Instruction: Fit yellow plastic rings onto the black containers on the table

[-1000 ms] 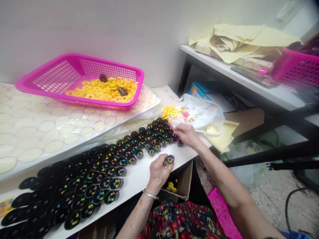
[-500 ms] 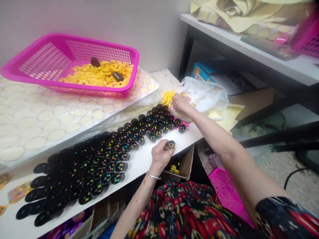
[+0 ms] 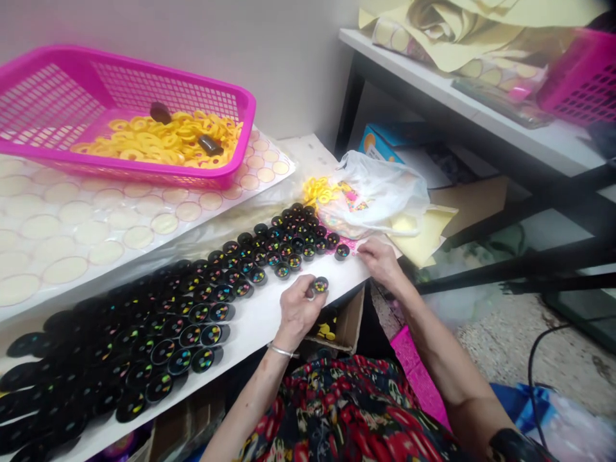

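My left hand (image 3: 297, 307) is closed round a small black cap with coloured dots (image 3: 320, 284), held just above the white table's front edge (image 3: 269, 324). My right hand (image 3: 380, 260) rests on the table to the right of it, fingers pinched together near a lone black cap (image 3: 342, 251); what it pinches is too small to make out. Rows of several black dotted caps (image 3: 202, 301) cover the table from the left up to both hands. A small heap of yellow rings (image 3: 317, 190) lies beside a white plastic bag (image 3: 380, 196).
A pink mesh basket (image 3: 58, 83) with yellow rings and two dark pieces sits at the back left on a sheet of round stickers (image 3: 96, 224). A second shelf (image 3: 481, 109) with yellow paper and another pink basket stands at the right. A cardboard box (image 3: 349, 327) is under the table.
My right hand has come back from the yellow rings by the bag down to the table's front edge. My left hand has kept hold of its cap. The camera tilted down and left.
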### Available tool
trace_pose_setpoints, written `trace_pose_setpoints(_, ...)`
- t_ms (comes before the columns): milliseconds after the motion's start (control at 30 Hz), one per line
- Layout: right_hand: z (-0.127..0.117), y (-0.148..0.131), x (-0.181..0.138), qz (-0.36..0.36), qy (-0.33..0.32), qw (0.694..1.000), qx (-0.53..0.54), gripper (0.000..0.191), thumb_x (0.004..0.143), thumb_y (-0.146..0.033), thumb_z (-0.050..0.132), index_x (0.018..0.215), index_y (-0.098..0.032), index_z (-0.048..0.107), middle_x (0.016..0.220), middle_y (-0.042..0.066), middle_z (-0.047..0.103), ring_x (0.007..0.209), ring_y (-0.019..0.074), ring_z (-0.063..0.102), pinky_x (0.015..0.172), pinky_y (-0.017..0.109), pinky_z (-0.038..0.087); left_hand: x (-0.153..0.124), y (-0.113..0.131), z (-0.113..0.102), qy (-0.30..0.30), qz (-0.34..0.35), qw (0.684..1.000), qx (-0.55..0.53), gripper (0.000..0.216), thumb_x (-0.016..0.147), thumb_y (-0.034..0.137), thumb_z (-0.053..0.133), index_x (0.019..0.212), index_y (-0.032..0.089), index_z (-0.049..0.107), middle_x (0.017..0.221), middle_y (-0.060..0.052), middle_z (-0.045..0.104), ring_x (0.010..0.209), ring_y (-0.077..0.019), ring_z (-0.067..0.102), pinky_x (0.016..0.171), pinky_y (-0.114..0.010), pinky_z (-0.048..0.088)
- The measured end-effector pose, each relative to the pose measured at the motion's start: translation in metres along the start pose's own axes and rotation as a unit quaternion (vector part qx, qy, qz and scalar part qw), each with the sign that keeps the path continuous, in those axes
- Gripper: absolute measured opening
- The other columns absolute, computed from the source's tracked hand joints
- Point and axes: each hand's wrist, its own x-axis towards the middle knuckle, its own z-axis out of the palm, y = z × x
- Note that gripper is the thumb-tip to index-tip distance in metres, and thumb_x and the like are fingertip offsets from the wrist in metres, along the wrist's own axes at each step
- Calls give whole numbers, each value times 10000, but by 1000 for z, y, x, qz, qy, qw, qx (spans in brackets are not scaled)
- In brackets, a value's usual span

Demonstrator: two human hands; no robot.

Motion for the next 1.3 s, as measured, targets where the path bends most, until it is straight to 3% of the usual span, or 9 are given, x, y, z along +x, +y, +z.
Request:
trace_pose_setpoints(167, 17, 4, -7, 31, -1, 997, -69, 151, 804, -256, 510, 782, -199, 648, 763, 15, 551, 728, 149, 535, 655, 248, 391, 0, 1, -1, -7, 0, 1000, -3, 168, 678, 254, 615, 834, 190, 616, 624, 42, 513, 567, -82, 473, 562, -192, 385)
trace_pose_setpoints(467, 17, -10, -9, -18, -48, 980, -192, 178, 834, -152, 424, 847, -189, 598, 834, 61, 576, 802, 178, 514, 655, 253, 358, -1, -1, 1, -3, -1, 1000, -9, 188, 670, 258, 621, 847, 195, 618, 632, 42, 514, 570, -83, 467, 561, -191, 384)
trace_pose_setpoints(633, 9, -13, -4, 97, -86, 980, -149, 166, 798, -233, 465, 710, -183, 597, 701, 35, 597, 636, 153, 509, 557, 243, 315, -1, -1, 1, -9, -1, 1000, -2, 186, 669, 255, 623, 845, 193, 612, 646, 37, 524, 582, -85, 474, 566, -191, 383)
trace_pose_setpoints(733, 7, -11, 1, 175, -76, 977, -90, 156, 739, -252, 514, 655, -175, 620, 619, 21, 596, 612, 154, 521, 551, 245, 323, -1, -1, 1, -5, -3, 1000, -1, 189, 668, 250, 624, 848, 192, 611, 643, 40, 521, 576, -84, 470, 566, -192, 381)
trace_pose_setpoints(800, 8, -8, 2, 189, -58, 978, -73, 159, 724, -263, 521, 661, -174, 635, 604, 16, 595, 609, 154, 525, 558, 247, 332, -1, -1, 2, -6, -2, 1000, -3, 186, 670, 243, 623, 848, 193, 611, 639, 42, 516, 577, -83, 470, 568, -193, 379)
trace_pose_setpoints(1000, 14, 1, -9, 103, -30, 990, -93, 162, 761, -275, 504, 752, -179, 634, 736, 30, 614, 682, 161, 542, 619, 261, 372, -2, 0, 2, -6, -1, 1000, -6, 178, 670, 220, 622, 845, 190, 613, 633, 43, 499, 575, -80, 457, 567, -196, 366)
trace_pose_setpoints(1133, 15, -13, -20, 51, -18, 985, -163, 133, 795, -208, 476, 773, -182, 605, 817, 53, 589, 728, 174, 538, 638, 276, 378, -2, 1, 2, -11, -1, 1000, -10, 157, 687, 219, 607, 840, 184, 606, 627, 41, 489, 571, -80, 442, 555, -196, 354)
trace_pose_setpoints(1300, 15, -55, -38, -81, -19, 996, -22, 118, 863, -208, 444, 831, -196, 556, 780, 35, 543, 735, 154, 531, 678, 260, 413, -3, 3, 1, -18, 8, 1000, -11, 134, 693, 222, 604, 819, 181, 596, 645, 38, 491, 590, -84, 437, 559, -196, 346)
